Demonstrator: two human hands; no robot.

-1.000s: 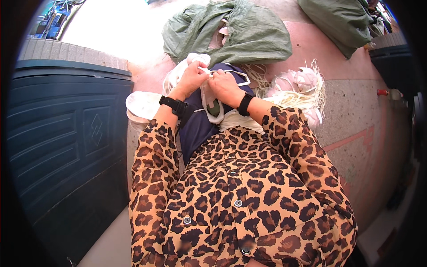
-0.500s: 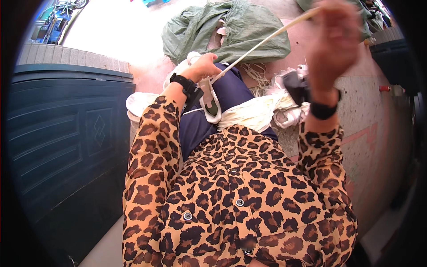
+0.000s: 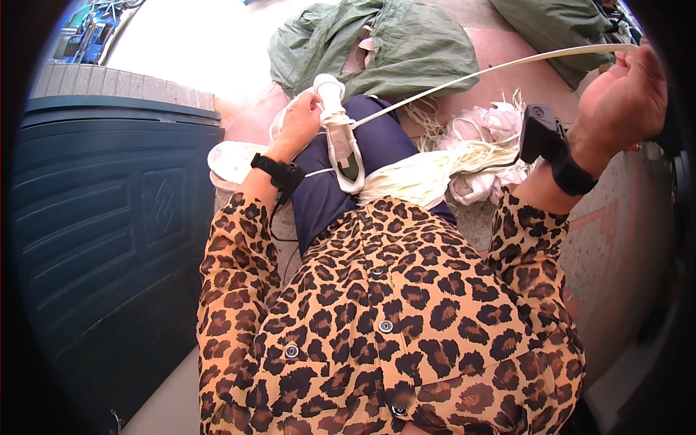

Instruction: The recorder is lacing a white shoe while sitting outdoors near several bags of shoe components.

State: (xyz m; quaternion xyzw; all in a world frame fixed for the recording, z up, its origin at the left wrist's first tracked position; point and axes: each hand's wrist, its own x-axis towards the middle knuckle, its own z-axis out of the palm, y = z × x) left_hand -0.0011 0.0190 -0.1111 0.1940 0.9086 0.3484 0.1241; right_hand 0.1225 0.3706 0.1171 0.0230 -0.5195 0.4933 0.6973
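A white shoe with a pinkish tongue and a green insole lies across my lap, its toe pointing away from me. At its left edge, near the toe, my left hand is closed with the fingers curled against it; the fingertips are partly hidden. From the shoe's lacing a cream shoelace runs up to the far right in a slight arc. Its end is pinched in my right hand, raised and well apart from the shoe. A bundle of cream laces lies over my right thigh.
Several whitish shoes are heaped right of my knee among loose laces. A green sack lies ahead, another dark green sack at far right. A blue panelled door stands on my left, near a white round-topped object.
My right hand has swung outward to the right and lower, drawing the lace out longer. The left hand has shifted left along the shoe, uncovering its toe.
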